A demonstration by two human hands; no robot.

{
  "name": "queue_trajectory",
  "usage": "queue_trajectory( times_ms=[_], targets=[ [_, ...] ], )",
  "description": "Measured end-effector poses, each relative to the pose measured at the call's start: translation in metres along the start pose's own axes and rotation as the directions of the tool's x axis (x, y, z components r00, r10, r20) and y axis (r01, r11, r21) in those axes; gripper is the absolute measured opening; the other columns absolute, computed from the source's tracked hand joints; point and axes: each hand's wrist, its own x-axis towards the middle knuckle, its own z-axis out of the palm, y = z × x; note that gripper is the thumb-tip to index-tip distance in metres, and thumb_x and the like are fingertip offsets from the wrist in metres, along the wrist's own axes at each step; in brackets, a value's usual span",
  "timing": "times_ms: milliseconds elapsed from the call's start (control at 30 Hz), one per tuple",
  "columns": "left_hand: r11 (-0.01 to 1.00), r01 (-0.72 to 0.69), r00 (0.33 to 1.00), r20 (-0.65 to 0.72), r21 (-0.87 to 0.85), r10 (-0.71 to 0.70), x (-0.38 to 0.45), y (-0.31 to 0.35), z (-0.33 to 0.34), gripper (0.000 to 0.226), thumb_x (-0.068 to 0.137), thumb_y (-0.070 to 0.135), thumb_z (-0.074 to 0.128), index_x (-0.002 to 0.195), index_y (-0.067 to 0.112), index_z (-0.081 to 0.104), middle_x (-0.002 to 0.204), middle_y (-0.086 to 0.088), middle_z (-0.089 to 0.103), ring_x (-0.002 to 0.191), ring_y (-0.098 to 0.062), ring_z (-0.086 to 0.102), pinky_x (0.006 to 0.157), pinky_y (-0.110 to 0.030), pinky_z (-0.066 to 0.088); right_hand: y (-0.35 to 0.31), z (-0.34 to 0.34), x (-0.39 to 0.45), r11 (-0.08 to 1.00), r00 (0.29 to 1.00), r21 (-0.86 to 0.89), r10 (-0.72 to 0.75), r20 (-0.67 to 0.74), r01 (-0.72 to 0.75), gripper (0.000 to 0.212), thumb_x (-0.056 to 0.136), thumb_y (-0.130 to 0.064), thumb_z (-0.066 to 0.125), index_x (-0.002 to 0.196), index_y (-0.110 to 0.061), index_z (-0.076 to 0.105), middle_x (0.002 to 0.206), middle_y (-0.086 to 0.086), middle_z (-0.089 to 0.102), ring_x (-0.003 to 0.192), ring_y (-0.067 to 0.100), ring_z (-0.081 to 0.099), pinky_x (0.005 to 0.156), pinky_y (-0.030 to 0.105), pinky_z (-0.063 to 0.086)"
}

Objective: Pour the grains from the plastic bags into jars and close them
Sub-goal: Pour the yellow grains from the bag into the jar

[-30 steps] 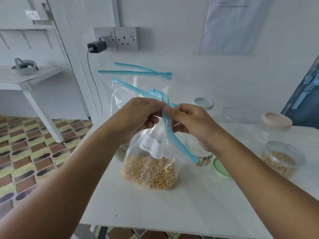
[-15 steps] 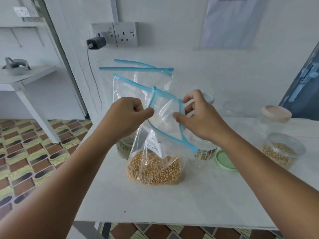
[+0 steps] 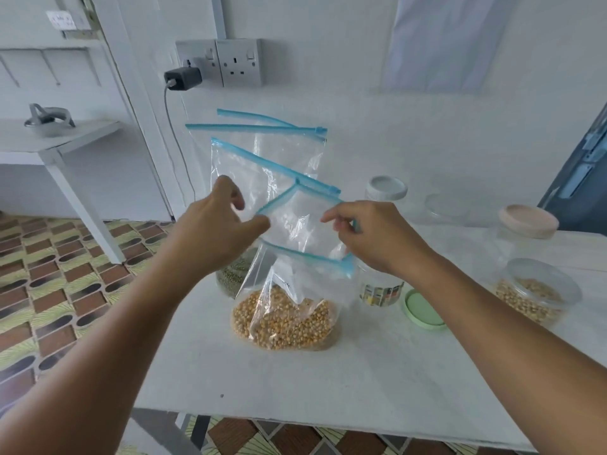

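Right, my left hand [image 3: 216, 231] pinches one lip of the corn bag [image 3: 285, 290] and my right hand [image 3: 368, 234] pinches the other, spreading its blue zip mouth wide so the kernels can pour cleanly. That bag stands on the desk [image 3: 328, 382], kernels settled at the bottom to keep it upright. Beside it waits the open jar [image 3: 381, 290], its green lid [image 3: 422, 310] set aside. Another bag [image 3: 282, 149] stands behind.

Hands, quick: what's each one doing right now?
Left hand: pinching the near-left edge of the corn bag's open blue zip mouth.
Right hand: pinching the opposite edge of that mouth.
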Motion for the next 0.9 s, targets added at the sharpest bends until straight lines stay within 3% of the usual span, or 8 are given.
queue_trajectory(
  times_ms=[100,200,333,433,533,667,767,900],
  targets=[
    [0.99,-0.005,0.996,0.082,-0.143,0.017,0.002,0.013,0.014,0.041,0.092,0.045,0.07,0.114,0.024,0.042,0.078,-0.003,0.065,0.066,-0.019,0.062,0.065,-0.04,0.054,-0.006,-0.003,0.002,0.999,1.0,0.054,0.003,0.008,-0.004,0.027,0.103,-0.023,0.056,0.118,-0.035,0.075,0.115,-0.01,0.074,0.085,0.003,0.069,0.075,0.017,0.054],
    [0.991,-0.049,0.994,0.088,-0.122,0.06,0.005,0.013,0.016,0.034,0.094,0.027,0.069,0.115,0.022,0.044,0.067,0.003,0.059,0.055,-0.011,0.052,0.055,-0.031,0.041,0.001,-0.011,0.002,0.999,0.999,0.017,0.036,0.027,-0.037,0.029,0.101,-0.021,0.055,0.108,-0.039,0.077,0.107,-0.012,0.075,0.08,0.005,0.068,0.078,0.031,0.058],
    [0.993,-0.001,1.0,-0.013,-0.117,0.0,0.003,0.001,0.006,0.03,0.094,0.019,0.067,0.111,0.019,0.041,0.067,-0.004,0.062,0.056,-0.018,0.055,0.055,-0.031,0.039,0.022,-0.019,-0.002,0.99,0.994,-0.099,0.101,0.041,-0.097,0.04,0.099,-0.012,0.05,0.101,-0.039,0.08,0.101,-0.011,0.07,0.064,0.002,0.056,0.059,0.023,0.039],
    [0.989,-0.009,1.0,-0.012,-0.146,0.007,-0.001,0.006,0.015,0.029,0.093,0.021,0.065,0.108,0.019,0.041,0.066,-0.001,0.06,0.054,-0.013,0.051,0.054,-0.03,0.038,0.019,-0.018,-0.001,0.99,0.994,-0.126,0.072,0.083,-0.061,0.043,0.099,-0.01,0.05,0.101,-0.043,0.078,0.115,-0.01,0.063,0.08,0.006,0.061,0.073,0.029,0.049],
    [0.964,-0.043,0.999,-0.02,-0.263,0.039,-0.003,0.016,0.028,0.03,0.095,0.024,0.067,0.107,0.02,0.04,0.064,0.002,0.06,0.046,-0.005,0.047,0.053,-0.027,0.038,-0.007,-0.024,0.003,0.998,0.988,-0.057,0.03,0.151,-0.021,0.031,0.101,-0.023,0.058,0.103,-0.049,0.075,0.128,-0.01,0.049,0.116,0.005,0.051,0.098,0.026,0.04],
    [0.899,-0.059,0.998,-0.053,-0.434,0.04,-0.011,0.016,0.035,0.04,0.097,0.041,0.07,0.106,0.019,0.037,0.067,-0.007,0.067,0.05,-0.009,0.053,0.052,-0.026,0.044,-0.046,-0.037,0.011,0.993,0.956,0.066,0.072,0.286,-0.095,0.022,0.1,-0.041,0.057,0.103,-0.041,0.079,0.123,-0.014,0.056,0.12,0.009,0.051,0.095,0.029,0.038],
    [0.835,-0.111,0.993,-0.027,-0.539,0.114,-0.024,0.013,0.04,0.04,0.098,0.04,0.067,0.102,0.014,0.037,0.075,-0.002,0.072,0.058,-0.011,0.061,0.057,-0.022,0.048,-0.062,-0.033,0.018,0.953,0.91,0.15,0.194,0.366,-0.263,0.044,0.1,-0.059,0.046,0.1,-0.031,0.08,0.13,-0.009,0.055,0.119,0.013,0.05,0.097,0.035,0.035],
    [0.749,-0.134,0.973,0.057,-0.649,0.224,-0.034,-0.001,0.05,0.033,0.099,0.032,0.066,0.1,0.013,0.039,0.095,-0.008,0.076,0.07,-0.02,0.066,0.07,-0.041,0.057,-0.075,-0.018,0.025,0.973,0.921,-0.034,0.227,0.317,-0.228,0.08,0.088,-0.087,0.039,0.106,-0.019,0.078,0.116,-0.001,0.067,0.107,0.018,0.061,0.096,0.038,0.047]
  ],
)
